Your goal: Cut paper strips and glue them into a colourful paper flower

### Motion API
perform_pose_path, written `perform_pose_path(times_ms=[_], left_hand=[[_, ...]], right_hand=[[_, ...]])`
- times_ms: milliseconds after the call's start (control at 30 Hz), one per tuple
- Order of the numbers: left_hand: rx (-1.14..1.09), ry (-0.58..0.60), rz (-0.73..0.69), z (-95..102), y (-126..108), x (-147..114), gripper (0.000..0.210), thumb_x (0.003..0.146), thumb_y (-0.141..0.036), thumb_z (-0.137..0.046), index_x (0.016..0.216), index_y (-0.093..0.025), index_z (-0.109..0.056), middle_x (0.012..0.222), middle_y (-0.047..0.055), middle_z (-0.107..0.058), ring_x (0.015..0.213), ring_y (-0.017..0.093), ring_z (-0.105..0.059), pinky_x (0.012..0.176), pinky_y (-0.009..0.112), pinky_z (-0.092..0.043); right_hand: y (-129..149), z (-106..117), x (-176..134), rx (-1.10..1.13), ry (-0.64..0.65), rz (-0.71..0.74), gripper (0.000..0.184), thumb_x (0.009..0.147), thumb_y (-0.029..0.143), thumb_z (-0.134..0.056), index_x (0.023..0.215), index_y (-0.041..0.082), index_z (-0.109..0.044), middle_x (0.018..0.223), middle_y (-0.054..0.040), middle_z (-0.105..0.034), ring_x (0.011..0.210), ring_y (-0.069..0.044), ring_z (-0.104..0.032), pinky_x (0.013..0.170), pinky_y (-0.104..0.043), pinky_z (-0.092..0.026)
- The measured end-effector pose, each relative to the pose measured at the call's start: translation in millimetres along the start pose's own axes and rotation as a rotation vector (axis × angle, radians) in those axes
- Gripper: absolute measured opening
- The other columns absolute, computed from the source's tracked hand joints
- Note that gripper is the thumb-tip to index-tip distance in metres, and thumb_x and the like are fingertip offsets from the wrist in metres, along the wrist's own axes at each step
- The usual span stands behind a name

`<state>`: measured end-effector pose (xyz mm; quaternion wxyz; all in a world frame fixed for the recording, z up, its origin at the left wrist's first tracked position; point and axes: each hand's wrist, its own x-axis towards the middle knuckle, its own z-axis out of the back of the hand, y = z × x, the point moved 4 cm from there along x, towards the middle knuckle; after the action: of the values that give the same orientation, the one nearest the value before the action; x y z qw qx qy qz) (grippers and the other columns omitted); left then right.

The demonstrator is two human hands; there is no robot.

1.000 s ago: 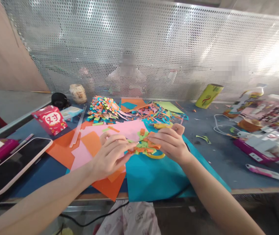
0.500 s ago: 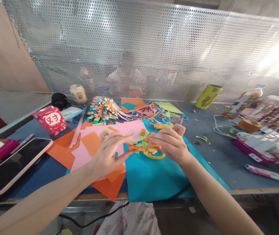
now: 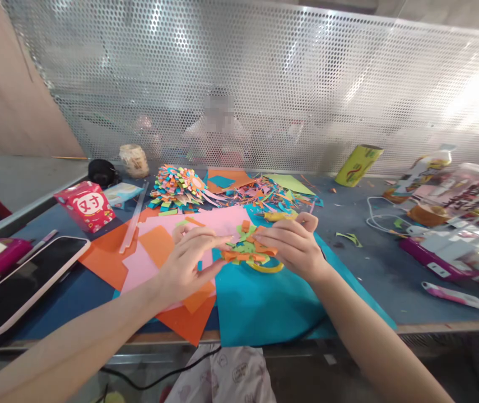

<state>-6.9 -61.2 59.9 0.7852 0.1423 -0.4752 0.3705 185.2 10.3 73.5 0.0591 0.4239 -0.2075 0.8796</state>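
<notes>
A fringed paper flower [image 3: 245, 250] in orange and green, its strips curled, is held up between my two hands over the blue paper sheet [image 3: 264, 316]. My right hand [image 3: 293, 246] pinches its right side with the fingers closed. At the flower's left edge is my left hand [image 3: 191, 254], index finger and thumb on either side of the curled strips; the exact contact is partly hidden. A yellow scissors handle loop [image 3: 266, 269] shows below the flower, and a yellow tool [image 3: 279, 216] lies just behind it.
Orange sheets [image 3: 111, 252] and pink sheets [image 3: 231, 219] lie at left. Behind are a multicoloured fringed paper flower pile [image 3: 176, 187] and paper scraps [image 3: 260, 193]. A phone [image 3: 29, 285], red box [image 3: 85, 206], yellow can [image 3: 357, 166] and pink-white cutter [image 3: 453, 295] stand or lie around.
My left index finger has shifted slightly right and down toward the flower's centre. My right hand and the flower stay almost still.
</notes>
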Motion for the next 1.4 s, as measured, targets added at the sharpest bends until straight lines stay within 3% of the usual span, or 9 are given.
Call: perform_pose_path(times_ms=[200, 367, 500, 700, 867, 967, 1200, 1400], left_hand=[[-0.013, 0.044, 0.052, 1.6, -1, 0, 0.038, 0.077, -0.024, -0.066, 0.112, -0.021, -0.053, 0.095, 0.005, -0.07, 0.094, 0.02, -0.061, 0.086, 0.037, -0.042], [-0.025, 0.009, -0.004, 3.8, -3, 1, 0.026, 0.082, -0.015, -0.061, 0.107, -0.021, -0.056, 0.09, 0.003, -0.07, 0.089, 0.017, -0.061, 0.084, 0.034, -0.041], [-0.065, 0.022, 0.033, 3.1, -2, 2, 0.02, 0.082, -0.017, -0.061, 0.101, -0.022, -0.058, 0.086, 0.002, -0.072, 0.086, 0.017, -0.063, 0.082, 0.035, -0.042], [-0.225, -0.009, 0.196, 0.7, 4, 0, 0.014, 0.081, -0.019, -0.063, 0.094, -0.023, -0.061, 0.084, 0.002, -0.072, 0.086, 0.018, -0.065, 0.082, 0.036, -0.045], [-0.516, -0.068, 0.59, -5.9, 22, -3, 0.029, 0.082, -0.028, -0.062, 0.109, -0.02, -0.057, 0.094, 0.006, -0.071, 0.092, 0.018, -0.065, 0.079, 0.032, -0.046], [-0.676, -0.094, 0.755, -9.4, 31, -2, 0.037, 0.081, -0.035, -0.061, 0.113, -0.019, -0.054, 0.098, 0.008, -0.07, 0.093, 0.018, -0.064, 0.077, 0.031, -0.047], [-0.735, -0.051, 0.85, -15.0, 36, -2, 0.034, 0.076, -0.031, -0.065, 0.106, -0.017, -0.058, 0.084, 0.004, -0.069, 0.082, 0.015, -0.064, 0.074, 0.027, -0.047], [-0.763, -0.103, 0.878, -15.2, 38, -3, 0.032, 0.071, -0.029, -0.069, 0.099, -0.017, -0.06, 0.079, 0.002, -0.069, 0.076, 0.014, -0.063, 0.071, 0.026, -0.046]], right_hand=[[0, -1, 1, 0.002, 0.004, 0.021, 0.022, 0.094, 0.014, -0.042, 0.105, 0.02, -0.059, 0.089, -0.0026, -0.072, 0.084, -0.016, -0.06, 0.071, -0.034, -0.036], [-2, -2, 2, 0.031, 0.001, -0.008, 0.024, 0.093, 0.014, -0.042, 0.108, 0.021, -0.059, 0.09, -0.0022, -0.072, 0.084, -0.016, -0.061, 0.071, -0.033, -0.038], [-2, -2, 3, 0.064, 0.013, -0.014, 0.026, 0.093, 0.013, -0.041, 0.108, 0.021, -0.06, 0.092, -0.0032, -0.071, 0.084, -0.016, -0.061, 0.071, -0.033, -0.04], [-5, -8, 0, 0.159, 0.045, -0.078, 0.024, 0.092, 0.016, -0.042, 0.104, 0.022, -0.061, 0.093, -0.0041, -0.07, 0.085, -0.017, -0.061, 0.075, -0.036, -0.041], [-9, -20, -3, 0.309, 0.102, -0.203, 0.01, 0.09, 0.026, -0.051, 0.086, 0.019, -0.058, 0.084, -0.0058, -0.066, 0.082, -0.017, -0.059, 0.076, -0.036, -0.041], [-9, -23, -1, 0.337, 0.106, -0.269, 0.019, 0.089, 0.029, -0.053, 0.072, 0.019, -0.051, 0.07, -0.0017, -0.06, 0.069, -0.014, -0.055, 0.07, -0.033, -0.038], [-9, -28, -1, 0.407, 0.186, -0.337, 0.032, 0.09, 0.034, -0.05, 0.062, 0.019, -0.045, 0.058, 0.0041, -0.044, 0.058, -0.01, -0.041, 0.063, -0.028, -0.033], [-8, -30, 0, 0.426, 0.164, -0.304, 0.035, 0.09, 0.035, -0.05, 0.061, 0.019, -0.037, 0.055, 0.0066, -0.037, 0.054, -0.008, -0.036, 0.061, -0.027, -0.03]])
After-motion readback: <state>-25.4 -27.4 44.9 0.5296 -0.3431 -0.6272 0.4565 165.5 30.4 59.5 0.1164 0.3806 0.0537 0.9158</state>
